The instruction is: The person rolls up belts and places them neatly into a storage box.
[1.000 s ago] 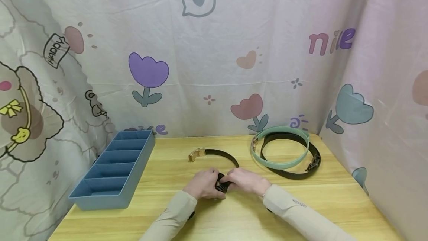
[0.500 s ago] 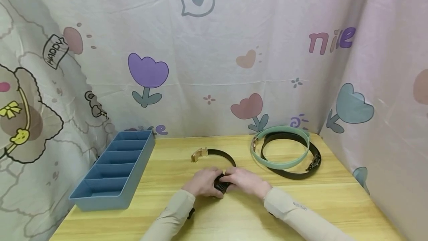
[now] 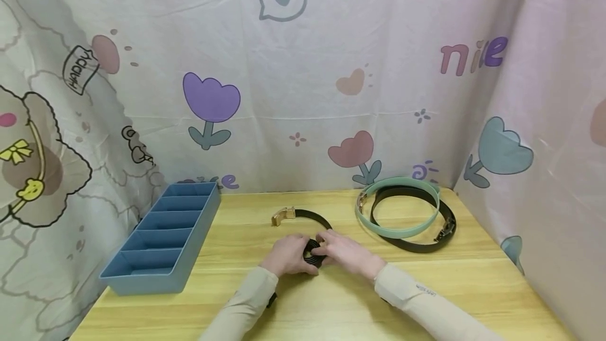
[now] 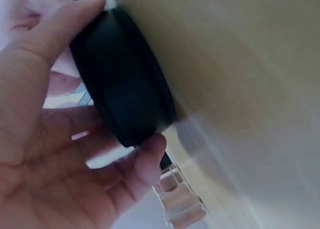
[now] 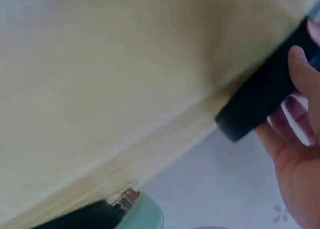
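Note:
A black belt (image 3: pixel 313 260) stands coiled on the table, its layered edge facing up. From the coil a loose end curves away to a gold buckle (image 3: pixel 283 215). My left hand (image 3: pixel 288 256) grips the coil's left side; in the left wrist view the thumb and a fingertip hold the opposite edges of the rolled strap (image 4: pixel 125 79). On the other side my right hand (image 3: pixel 349 252) pinches the coil, with a finger reaching into its centre. The right wrist view shows the thumb on the outer face of the strap (image 5: pixel 260 96).
A blue organizer (image 3: pixel 182 257) with several compartments stands on the left of the table. At the back right, a mint green belt (image 3: pixel 399 234) lies looped over another black belt (image 3: pixel 416 248). A printed curtain (image 3: pixel 293 67) surrounds the wooden table (image 3: pixel 303 314).
The gold buckle has shifted slightly right, and the loose length of belt looks a little shorter. Both hands remain at the coil, with the fingers changing position slightly.

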Demonstrator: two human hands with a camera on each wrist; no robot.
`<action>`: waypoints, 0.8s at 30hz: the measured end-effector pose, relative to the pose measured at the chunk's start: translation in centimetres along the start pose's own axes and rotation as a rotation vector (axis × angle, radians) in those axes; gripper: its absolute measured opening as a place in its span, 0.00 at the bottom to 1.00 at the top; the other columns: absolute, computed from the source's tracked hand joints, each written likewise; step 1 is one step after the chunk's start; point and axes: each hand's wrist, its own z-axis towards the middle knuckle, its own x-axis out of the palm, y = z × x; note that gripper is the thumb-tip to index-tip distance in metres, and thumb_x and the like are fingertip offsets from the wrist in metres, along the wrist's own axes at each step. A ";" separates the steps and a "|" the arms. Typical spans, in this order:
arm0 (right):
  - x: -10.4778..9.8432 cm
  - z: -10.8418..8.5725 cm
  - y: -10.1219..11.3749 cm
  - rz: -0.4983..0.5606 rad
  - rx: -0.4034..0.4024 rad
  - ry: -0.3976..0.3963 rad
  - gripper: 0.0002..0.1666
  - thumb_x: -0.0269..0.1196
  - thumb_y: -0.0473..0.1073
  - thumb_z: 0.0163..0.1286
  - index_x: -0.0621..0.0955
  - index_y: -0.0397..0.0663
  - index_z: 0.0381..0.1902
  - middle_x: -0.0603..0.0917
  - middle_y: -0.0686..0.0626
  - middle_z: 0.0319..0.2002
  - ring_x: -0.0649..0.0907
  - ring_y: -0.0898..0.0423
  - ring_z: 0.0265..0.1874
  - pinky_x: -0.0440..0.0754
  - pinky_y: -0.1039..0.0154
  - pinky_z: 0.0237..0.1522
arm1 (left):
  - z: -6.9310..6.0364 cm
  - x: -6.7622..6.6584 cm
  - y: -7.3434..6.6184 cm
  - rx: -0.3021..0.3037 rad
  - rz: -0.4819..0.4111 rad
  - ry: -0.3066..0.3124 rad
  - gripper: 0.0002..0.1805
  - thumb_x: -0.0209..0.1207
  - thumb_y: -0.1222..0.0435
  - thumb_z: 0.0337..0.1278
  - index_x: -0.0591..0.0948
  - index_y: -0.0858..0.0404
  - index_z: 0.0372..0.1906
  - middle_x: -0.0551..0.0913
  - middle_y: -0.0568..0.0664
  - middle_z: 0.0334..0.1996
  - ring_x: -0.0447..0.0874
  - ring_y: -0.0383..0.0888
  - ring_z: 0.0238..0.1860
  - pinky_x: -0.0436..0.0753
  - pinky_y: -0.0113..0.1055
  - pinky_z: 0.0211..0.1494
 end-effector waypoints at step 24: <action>-0.5 0.4 -1.2 0.005 -0.130 0.004 0.18 0.71 0.45 0.58 0.86 0.52 0.48 0.86 0.55 0.49 0.80 0.58 0.53 0.77 0.64 0.58 | 0.7 -0.2 1.0 0.024 -0.120 0.041 0.36 0.75 0.42 0.32 0.80 0.62 0.44 0.81 0.50 0.39 0.78 0.41 0.38 0.79 0.36 0.47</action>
